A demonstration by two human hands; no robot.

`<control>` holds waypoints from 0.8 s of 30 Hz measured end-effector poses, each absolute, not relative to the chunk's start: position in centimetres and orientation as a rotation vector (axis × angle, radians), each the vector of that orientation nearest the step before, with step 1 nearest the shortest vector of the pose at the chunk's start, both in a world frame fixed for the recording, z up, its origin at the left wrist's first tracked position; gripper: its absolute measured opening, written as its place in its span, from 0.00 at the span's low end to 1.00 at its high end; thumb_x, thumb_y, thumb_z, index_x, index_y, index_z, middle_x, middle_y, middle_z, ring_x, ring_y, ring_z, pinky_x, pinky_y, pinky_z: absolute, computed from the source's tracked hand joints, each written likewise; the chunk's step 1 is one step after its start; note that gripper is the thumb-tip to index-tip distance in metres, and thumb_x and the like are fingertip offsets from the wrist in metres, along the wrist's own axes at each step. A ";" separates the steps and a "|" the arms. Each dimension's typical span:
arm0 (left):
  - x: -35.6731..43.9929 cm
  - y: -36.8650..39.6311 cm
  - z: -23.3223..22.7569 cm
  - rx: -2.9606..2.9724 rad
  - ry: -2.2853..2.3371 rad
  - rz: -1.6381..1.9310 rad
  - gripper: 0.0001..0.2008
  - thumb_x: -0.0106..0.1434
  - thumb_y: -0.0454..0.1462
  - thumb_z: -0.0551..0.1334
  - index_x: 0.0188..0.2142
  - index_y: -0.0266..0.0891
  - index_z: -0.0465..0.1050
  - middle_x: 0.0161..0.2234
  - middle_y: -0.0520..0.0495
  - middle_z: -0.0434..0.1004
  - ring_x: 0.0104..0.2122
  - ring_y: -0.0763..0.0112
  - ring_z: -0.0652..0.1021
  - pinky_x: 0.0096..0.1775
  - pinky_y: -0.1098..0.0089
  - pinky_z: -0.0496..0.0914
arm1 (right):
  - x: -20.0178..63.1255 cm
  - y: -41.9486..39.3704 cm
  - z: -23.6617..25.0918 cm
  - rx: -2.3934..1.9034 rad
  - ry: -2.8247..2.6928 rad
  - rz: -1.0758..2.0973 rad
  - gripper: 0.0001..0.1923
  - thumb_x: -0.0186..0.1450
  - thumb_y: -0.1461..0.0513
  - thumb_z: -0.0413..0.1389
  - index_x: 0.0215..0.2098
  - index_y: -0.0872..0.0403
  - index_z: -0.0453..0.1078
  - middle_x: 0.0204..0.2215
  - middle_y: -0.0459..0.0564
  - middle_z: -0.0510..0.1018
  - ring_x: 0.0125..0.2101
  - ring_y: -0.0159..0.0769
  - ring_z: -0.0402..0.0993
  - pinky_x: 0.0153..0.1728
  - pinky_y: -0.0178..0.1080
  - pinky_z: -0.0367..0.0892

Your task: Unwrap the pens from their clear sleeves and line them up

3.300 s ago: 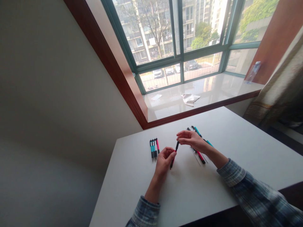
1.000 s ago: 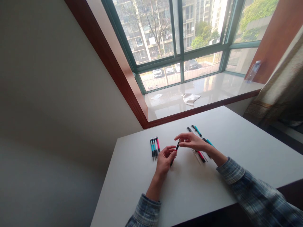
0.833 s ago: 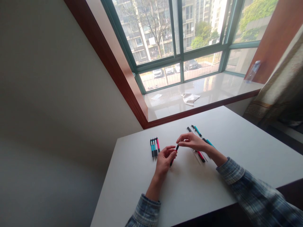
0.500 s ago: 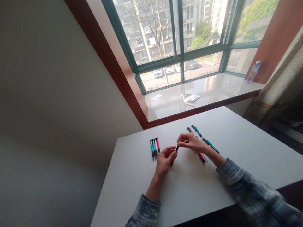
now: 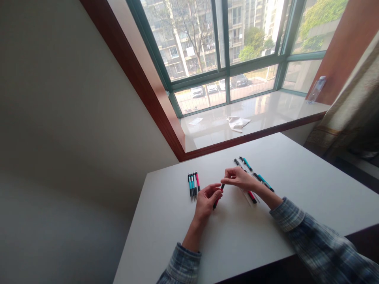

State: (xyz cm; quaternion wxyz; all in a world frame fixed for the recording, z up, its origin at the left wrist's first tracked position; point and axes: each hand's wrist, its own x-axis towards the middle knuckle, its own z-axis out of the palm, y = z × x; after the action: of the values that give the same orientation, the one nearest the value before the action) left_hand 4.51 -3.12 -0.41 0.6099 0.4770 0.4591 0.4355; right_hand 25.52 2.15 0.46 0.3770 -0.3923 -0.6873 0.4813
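Left hand (image 5: 207, 203) curls its fingers around the lower part of a red and black pen (image 5: 218, 197), gripping it just above the white desk (image 5: 237, 236). Right hand (image 5: 240, 178) sits close beside it, thumb and fingertips pinched shut on the pen's upper black end, so the pen slants between the two hands. Just beyond the left hand, a neat row of four pens (image 5: 193, 184) lies side by side on the desk, teal, white and pink ones with black tips. Under and behind the right hand lies a looser group of pens (image 5: 258, 182), some teal and one red, partly hidden by the wrist. Both forearms wear plaid sleeves (image 5: 299, 228). Well beyond the hands, a crumpled white cloth (image 5: 237, 123) rests on the window sill (image 5: 266, 112), with a clear bottle (image 5: 316, 90) at the sill's far right corner
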 end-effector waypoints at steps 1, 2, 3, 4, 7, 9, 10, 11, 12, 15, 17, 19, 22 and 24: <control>4.5 -3.1 -0.4 1.103 1.062 1.006 0.22 0.54 0.45 0.76 0.46 0.37 0.83 0.37 0.42 0.84 0.34 0.69 0.80 0.40 0.69 0.73 | 25.5 2.1 0.4 -1.006 -1.758 1.222 0.21 0.62 0.47 0.66 0.27 0.55 0.73 0.22 0.44 0.73 0.25 0.32 0.67 0.27 0.35 0.60; 4.5 -3.1 -0.4 1.104 1.064 1.006 0.22 0.54 0.45 0.76 0.46 0.38 0.83 0.37 0.42 0.84 0.34 0.68 0.80 0.40 0.69 0.73 | 25.6 2.2 0.4 -0.996 -1.758 1.225 0.20 0.62 0.47 0.66 0.27 0.55 0.73 0.23 0.44 0.74 0.26 0.32 0.67 0.27 0.35 0.60; 4.5 -3.2 -0.3 1.106 1.069 1.007 0.22 0.54 0.45 0.76 0.46 0.37 0.83 0.37 0.42 0.84 0.34 0.68 0.80 0.40 0.69 0.73 | 25.7 2.2 0.5 -0.977 -1.757 1.238 0.19 0.62 0.47 0.66 0.29 0.55 0.75 0.25 0.45 0.76 0.27 0.33 0.69 0.28 0.35 0.62; 4.5 -3.2 -0.3 1.106 1.074 1.009 0.21 0.55 0.45 0.75 0.46 0.37 0.83 0.37 0.42 0.84 0.34 0.68 0.80 0.40 0.69 0.73 | 25.7 2.2 0.5 -0.951 -1.758 1.258 0.19 0.62 0.47 0.65 0.33 0.55 0.77 0.28 0.47 0.78 0.29 0.34 0.71 0.30 0.36 0.64; 4.5 -3.1 -0.2 1.099 1.082 1.014 0.21 0.55 0.45 0.75 0.45 0.36 0.83 0.37 0.41 0.84 0.33 0.67 0.80 0.40 0.68 0.74 | 25.9 2.2 0.7 -0.862 -1.773 1.346 0.21 0.64 0.48 0.64 0.47 0.52 0.79 0.38 0.51 0.82 0.37 0.39 0.76 0.37 0.38 0.69; 4.4 -3.2 -0.1 1.097 1.075 1.017 0.22 0.55 0.45 0.75 0.46 0.36 0.83 0.37 0.41 0.84 0.33 0.67 0.80 0.40 0.67 0.74 | 25.9 2.1 0.8 -0.820 -1.781 1.382 0.21 0.65 0.48 0.63 0.49 0.52 0.79 0.40 0.52 0.83 0.40 0.41 0.78 0.41 0.40 0.70; 4.4 -3.2 0.0 1.098 1.069 1.016 0.22 0.55 0.45 0.75 0.46 0.36 0.83 0.37 0.41 0.84 0.33 0.67 0.80 0.40 0.67 0.74 | 25.9 2.1 0.9 -0.811 -1.778 1.387 0.20 0.65 0.48 0.63 0.47 0.52 0.80 0.40 0.52 0.83 0.41 0.42 0.78 0.41 0.41 0.70; 4.4 -3.2 0.0 1.100 1.064 1.015 0.22 0.55 0.45 0.75 0.46 0.36 0.83 0.37 0.41 0.84 0.33 0.67 0.80 0.40 0.68 0.74 | 25.8 2.1 0.9 -0.812 -1.772 1.382 0.19 0.64 0.48 0.64 0.44 0.52 0.81 0.39 0.52 0.83 0.40 0.42 0.78 0.41 0.41 0.70; 4.4 -3.2 0.0 1.103 1.059 1.015 0.22 0.55 0.45 0.75 0.46 0.36 0.83 0.36 0.41 0.84 0.33 0.67 0.80 0.39 0.68 0.74 | 25.7 2.0 0.9 -0.823 -1.767 1.373 0.18 0.64 0.48 0.64 0.41 0.53 0.81 0.37 0.52 0.83 0.38 0.41 0.78 0.40 0.40 0.70; 4.5 -3.3 0.2 1.118 1.050 1.013 0.23 0.55 0.45 0.75 0.47 0.36 0.83 0.35 0.41 0.84 0.32 0.67 0.80 0.38 0.68 0.74 | 25.5 2.0 0.7 -0.902 -1.770 1.314 0.19 0.62 0.46 0.64 0.33 0.54 0.79 0.29 0.49 0.81 0.31 0.38 0.75 0.33 0.38 0.67; 4.6 -3.3 0.2 1.136 1.049 1.004 0.23 0.54 0.45 0.76 0.47 0.36 0.83 0.34 0.41 0.84 0.32 0.66 0.80 0.39 0.67 0.74 | 25.5 2.0 0.5 -0.972 -1.787 1.228 0.20 0.61 0.46 0.65 0.28 0.54 0.76 0.24 0.46 0.77 0.27 0.34 0.70 0.29 0.36 0.62; 4.7 -3.3 0.3 1.150 1.053 0.994 0.23 0.54 0.45 0.76 0.47 0.36 0.83 0.35 0.41 0.84 0.33 0.66 0.80 0.40 0.66 0.74 | 25.5 2.0 0.3 -1.018 -1.797 1.153 0.21 0.60 0.46 0.67 0.25 0.54 0.73 0.21 0.43 0.72 0.24 0.32 0.66 0.26 0.35 0.59; 4.7 -3.3 0.3 1.146 1.061 0.996 0.23 0.55 0.46 0.75 0.47 0.37 0.83 0.36 0.41 0.85 0.33 0.65 0.81 0.41 0.65 0.75 | 25.6 2.1 0.3 -0.968 -1.793 1.194 0.19 0.61 0.47 0.66 0.29 0.54 0.75 0.24 0.45 0.75 0.27 0.33 0.69 0.27 0.36 0.62; 4.6 -3.3 0.2 1.133 1.059 1.004 0.23 0.55 0.46 0.75 0.47 0.37 0.83 0.37 0.40 0.85 0.34 0.65 0.81 0.40 0.65 0.75 | 25.7 2.1 0.4 -0.895 -1.784 1.276 0.19 0.62 0.47 0.66 0.38 0.54 0.79 0.31 0.49 0.80 0.32 0.37 0.74 0.32 0.37 0.67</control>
State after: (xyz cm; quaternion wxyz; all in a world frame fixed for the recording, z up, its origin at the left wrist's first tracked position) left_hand 4.60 -3.26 0.24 0.6030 0.4892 0.4572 0.4337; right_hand 25.71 2.12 0.41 0.3766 -0.3501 -0.6977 0.4989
